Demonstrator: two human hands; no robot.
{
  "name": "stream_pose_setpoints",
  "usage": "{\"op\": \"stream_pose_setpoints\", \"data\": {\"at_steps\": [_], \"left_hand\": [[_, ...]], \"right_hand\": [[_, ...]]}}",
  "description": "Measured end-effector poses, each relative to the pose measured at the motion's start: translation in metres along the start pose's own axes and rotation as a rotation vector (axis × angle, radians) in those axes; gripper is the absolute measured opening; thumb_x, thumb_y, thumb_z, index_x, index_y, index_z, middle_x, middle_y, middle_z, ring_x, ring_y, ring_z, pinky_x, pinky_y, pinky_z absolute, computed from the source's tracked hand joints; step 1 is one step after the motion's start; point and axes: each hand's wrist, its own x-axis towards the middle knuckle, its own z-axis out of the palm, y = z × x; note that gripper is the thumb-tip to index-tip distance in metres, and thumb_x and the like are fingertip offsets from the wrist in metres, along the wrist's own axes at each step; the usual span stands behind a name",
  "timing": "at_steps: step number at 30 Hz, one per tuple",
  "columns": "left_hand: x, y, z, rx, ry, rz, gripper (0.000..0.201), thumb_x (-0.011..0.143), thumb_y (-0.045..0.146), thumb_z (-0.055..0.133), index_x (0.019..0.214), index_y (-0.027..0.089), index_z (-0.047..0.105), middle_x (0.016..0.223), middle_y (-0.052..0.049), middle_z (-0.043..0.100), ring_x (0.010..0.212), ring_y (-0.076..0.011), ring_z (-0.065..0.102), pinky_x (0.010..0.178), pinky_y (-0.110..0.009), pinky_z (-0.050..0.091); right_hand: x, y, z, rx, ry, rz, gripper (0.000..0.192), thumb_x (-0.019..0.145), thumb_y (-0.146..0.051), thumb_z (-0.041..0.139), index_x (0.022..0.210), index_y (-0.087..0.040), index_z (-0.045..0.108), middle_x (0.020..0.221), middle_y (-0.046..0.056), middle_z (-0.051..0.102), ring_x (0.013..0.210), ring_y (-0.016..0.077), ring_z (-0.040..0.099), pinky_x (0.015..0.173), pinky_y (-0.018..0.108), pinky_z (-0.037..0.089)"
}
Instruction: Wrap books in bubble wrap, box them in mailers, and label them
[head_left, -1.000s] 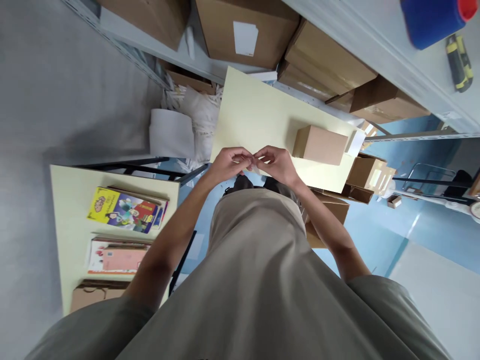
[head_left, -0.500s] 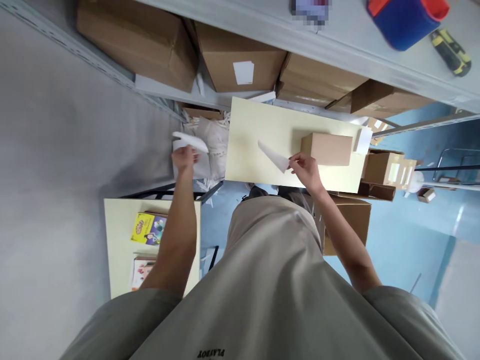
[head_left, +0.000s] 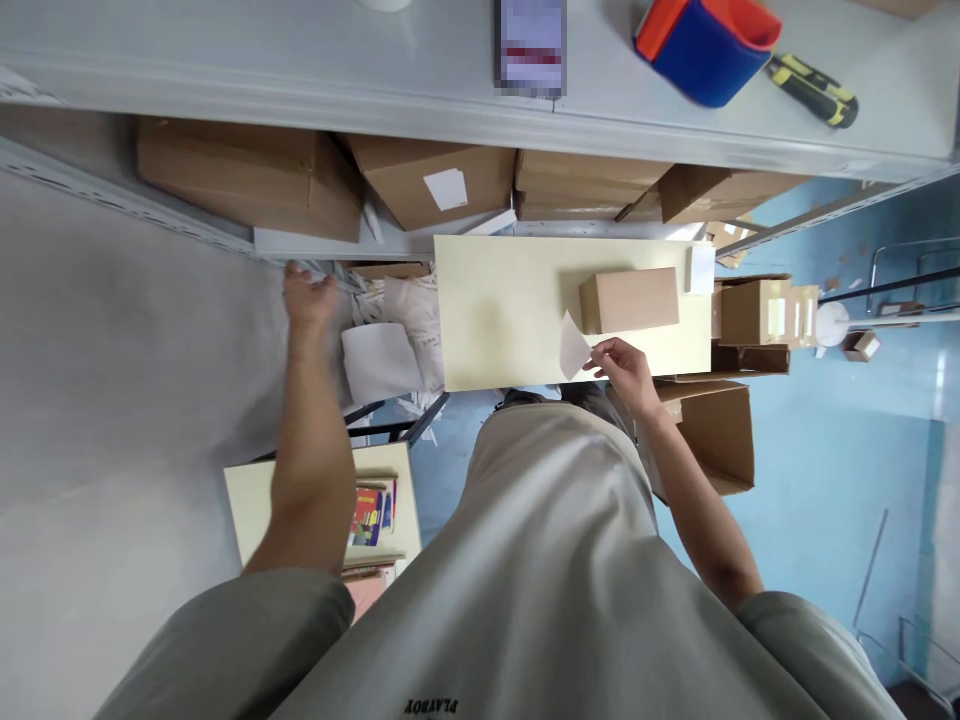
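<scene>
My left hand is out to the left beside the grey shelf frame, its fingers apart and nothing in them. A white sheet of paper lies on or just above a heap of crumpled white waste paper, to the right of that hand. Over the cream table, my right hand pinches a small white paper slip by its edge. Just beyond the slip, a closed brown cardboard box rests on the table. A small white stack of paper is at the table's right end.
Brown cartons line the shelf behind the table. On the upper shelf are a phone, a blue and red tape dispenser and a yellow-black cutter. Books lie on a lower-left table. An open carton stands at right.
My left hand has let go of the white sheet and moved left and up, away from the waste paper. The slip in my right hand has turned more upright.
</scene>
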Motion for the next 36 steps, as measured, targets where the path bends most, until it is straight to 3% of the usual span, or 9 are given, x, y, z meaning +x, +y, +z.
{"op": "stream_pose_setpoints", "data": {"at_steps": [1, 3, 7, 10, 15, 23, 27, 31, 36], "left_hand": [[-0.015, 0.012, 0.023, -0.06, 0.059, -0.085, 0.041, 0.103, 0.026, 0.084, 0.097, 0.023, 0.044, 0.104, 0.002, 0.073, 0.105, -0.0129, 0.068, 0.118, -0.036, 0.054], [-0.061, 0.043, 0.077, -0.203, -0.02, -0.025, 0.03, 0.1, 0.024, 0.085, 0.102, 0.022, 0.055, 0.116, -0.001, 0.078, 0.116, -0.0145, 0.072, 0.121, -0.035, 0.053], [-0.173, 0.109, 0.181, -0.463, -0.566, 0.216, 0.03, 0.096, 0.042, 0.089, 0.106, 0.023, 0.069, 0.127, -0.012, 0.084, 0.12, -0.0239, 0.08, 0.115, -0.044, 0.061], [-0.224, 0.145, 0.225, -0.451, -0.693, 0.389, 0.036, 0.089, 0.045, 0.096, 0.106, 0.025, 0.07, 0.127, -0.013, 0.085, 0.124, -0.0313, 0.082, 0.116, -0.053, 0.063], [-0.238, 0.173, 0.251, -0.373, -0.508, 0.408, 0.028, 0.09, 0.036, 0.093, 0.104, 0.028, 0.07, 0.122, -0.008, 0.087, 0.122, -0.0318, 0.083, 0.11, -0.052, 0.067], [-0.246, 0.21, 0.292, -0.459, -0.381, 0.304, 0.034, 0.095, 0.058, 0.083, 0.102, 0.026, 0.074, 0.113, -0.008, 0.086, 0.108, -0.0267, 0.082, 0.107, -0.045, 0.067], [-0.249, 0.228, 0.32, -0.493, -0.305, 0.132, 0.039, 0.088, 0.06, 0.085, 0.094, 0.024, 0.07, 0.103, -0.007, 0.084, 0.102, -0.0262, 0.081, 0.099, -0.042, 0.068], [-0.247, 0.248, 0.335, -0.595, -0.374, -0.044, 0.048, 0.082, 0.067, 0.081, 0.091, 0.026, 0.059, 0.095, -0.005, 0.08, 0.097, -0.0261, 0.079, 0.087, -0.04, 0.066], [-0.253, 0.271, 0.348, -0.619, -0.414, -0.122, 0.047, 0.082, 0.066, 0.074, 0.088, 0.027, 0.049, 0.091, -0.006, 0.075, 0.102, -0.0301, 0.08, 0.081, -0.04, 0.063]], "right_hand": [[0.002, 0.002, -0.002, 0.008, 0.017, 0.004, 0.045, 0.085, -0.069, 0.087, 0.088, -0.026, 0.072, 0.087, 0.002, 0.076, 0.089, 0.0255, 0.084, 0.074, 0.036, 0.066], [0.009, 0.007, -0.005, 0.025, 0.046, 0.017, 0.045, 0.084, -0.067, 0.088, 0.089, -0.026, 0.073, 0.092, 0.003, 0.078, 0.093, 0.0249, 0.082, 0.077, 0.037, 0.068], [0.025, 0.013, -0.007, 0.093, 0.092, 0.054, 0.042, 0.08, -0.063, 0.091, 0.089, -0.026, 0.073, 0.104, 0.004, 0.08, 0.1, 0.0234, 0.08, 0.091, 0.043, 0.072], [0.035, 0.015, -0.009, 0.146, 0.11, 0.036, 0.041, 0.083, -0.062, 0.089, 0.09, -0.026, 0.072, 0.116, 0.006, 0.081, 0.107, 0.0232, 0.079, 0.101, 0.045, 0.07], [0.045, 0.012, -0.026, 0.188, 0.117, -0.009, 0.049, 0.084, -0.072, 0.087, 0.09, -0.026, 0.072, 0.133, 0.01, 0.08, 0.123, 0.0282, 0.078, 0.109, 0.047, 0.067], [0.052, 0.002, -0.089, 0.199, -0.18, -0.056, 0.061, 0.085, -0.086, 0.086, 0.109, -0.03, 0.08, 0.16, 0.01, 0.073, 0.15, 0.0347, 0.069, 0.123, 0.05, 0.058], [0.078, 0.025, -0.134, 0.192, -0.153, -0.1, 0.062, 0.085, -0.086, 0.087, 0.106, -0.029, 0.079, 0.161, 0.013, 0.073, 0.147, 0.0352, 0.071, 0.123, 0.052, 0.059], [0.118, 0.056, -0.183, 0.116, -0.036, -0.1, 0.066, 0.087, -0.087, 0.082, 0.116, -0.028, 0.079, 0.158, 0.015, 0.073, 0.143, 0.0336, 0.071, 0.12, 0.051, 0.061], [0.148, 0.078, -0.225, 0.15, -0.128, -0.029, 0.067, 0.083, -0.083, 0.086, 0.116, -0.025, 0.08, 0.135, 0.014, 0.083, 0.131, 0.0307, 0.076, 0.118, 0.047, 0.061]]}}
